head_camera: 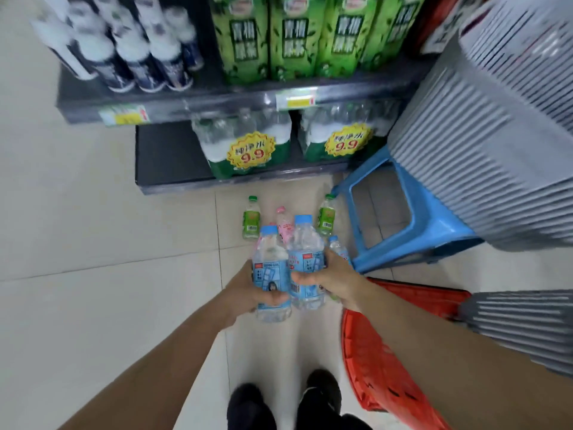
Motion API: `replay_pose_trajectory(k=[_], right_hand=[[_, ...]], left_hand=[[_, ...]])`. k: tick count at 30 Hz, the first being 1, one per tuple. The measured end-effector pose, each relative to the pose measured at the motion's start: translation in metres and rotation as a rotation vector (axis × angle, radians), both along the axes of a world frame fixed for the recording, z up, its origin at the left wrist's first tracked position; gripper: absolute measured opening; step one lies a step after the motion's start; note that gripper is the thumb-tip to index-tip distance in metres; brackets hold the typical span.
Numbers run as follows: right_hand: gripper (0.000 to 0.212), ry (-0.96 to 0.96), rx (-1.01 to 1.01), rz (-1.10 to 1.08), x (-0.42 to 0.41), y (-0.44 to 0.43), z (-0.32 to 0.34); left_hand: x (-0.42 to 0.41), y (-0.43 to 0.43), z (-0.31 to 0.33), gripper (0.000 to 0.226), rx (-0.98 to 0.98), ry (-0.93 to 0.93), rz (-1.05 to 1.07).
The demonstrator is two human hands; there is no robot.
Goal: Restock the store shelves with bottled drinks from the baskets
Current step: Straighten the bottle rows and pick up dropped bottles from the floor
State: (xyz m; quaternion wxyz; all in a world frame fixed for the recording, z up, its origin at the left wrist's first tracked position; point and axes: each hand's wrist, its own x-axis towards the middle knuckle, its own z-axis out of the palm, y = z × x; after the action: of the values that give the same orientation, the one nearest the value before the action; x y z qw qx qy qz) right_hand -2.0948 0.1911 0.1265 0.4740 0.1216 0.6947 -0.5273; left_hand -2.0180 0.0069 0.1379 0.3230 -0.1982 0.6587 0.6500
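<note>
My left hand [248, 290] grips a clear water bottle with a blue label [269, 271], held upright above the floor. My right hand [328, 277] grips a second blue-labelled water bottle [305, 259] right beside it, and the two bottles touch. On the floor beyond them stand two green bottles [251, 221] [326, 216], a pink bottle [283, 223] and another small blue-capped bottle [338, 246] partly hidden by my right hand. The dark store shelf [173, 156] lies ahead, its lowest board bare at the left.
A red basket [381, 367] lies on the floor at my right. A blue plastic stool [412, 225] carries a grey slatted basket [483, 144]. Shrink-wrapped water packs [248, 150], green tea cartons [294, 35] and white-and-navy bottles [133, 48] fill the shelves. My feet [285, 401] stand below.
</note>
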Motion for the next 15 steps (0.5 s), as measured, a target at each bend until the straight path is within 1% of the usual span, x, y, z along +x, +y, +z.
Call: replay_pose_trajectory(k=[1, 3, 4, 6, 7, 9, 12, 15], right_hand=[[0.058, 0.029, -0.006, -0.003, -0.003, -0.003, 0.027], [0.036, 0.088, -0.015, -0.013, -0.009, -0.01, 0.087], [0.029, 0.114, -0.009, -0.014, -0.011, -0.014, 0.117], [0.021, 0.174, -0.003, 0.006, -0.018, -0.019, 0.173], [0.019, 0.201, -0.008, 0.015, -0.021, -0.021, 0.197], [0.02, 0.25, -0.011, 0.015, -0.026, -0.027, 0.244], [0.033, 0.319, -0.038, -0.028, -0.032, -0.035, 0.308], [0.045, 0.36, -0.072, -0.062, -0.038, -0.041, 0.363]], left_hand=[[-0.003, -0.003, 0.024, 0.043, -0.007, 0.001, 0.014], [-0.008, -0.011, 0.072, 0.044, -0.027, -0.001, 0.014], [-0.01, -0.015, 0.095, 0.045, -0.031, -0.001, 0.01], [-0.015, -0.022, 0.141, 0.046, -0.041, -0.01, 0.033], [-0.018, -0.025, 0.166, 0.043, -0.046, -0.018, 0.057], [-0.025, -0.031, 0.211, 0.032, -0.049, -0.026, 0.099], [-0.033, -0.039, 0.276, 0.034, -0.029, -0.014, 0.147], [-0.038, -0.047, 0.334, 0.03, -0.062, 0.061, 0.147]])
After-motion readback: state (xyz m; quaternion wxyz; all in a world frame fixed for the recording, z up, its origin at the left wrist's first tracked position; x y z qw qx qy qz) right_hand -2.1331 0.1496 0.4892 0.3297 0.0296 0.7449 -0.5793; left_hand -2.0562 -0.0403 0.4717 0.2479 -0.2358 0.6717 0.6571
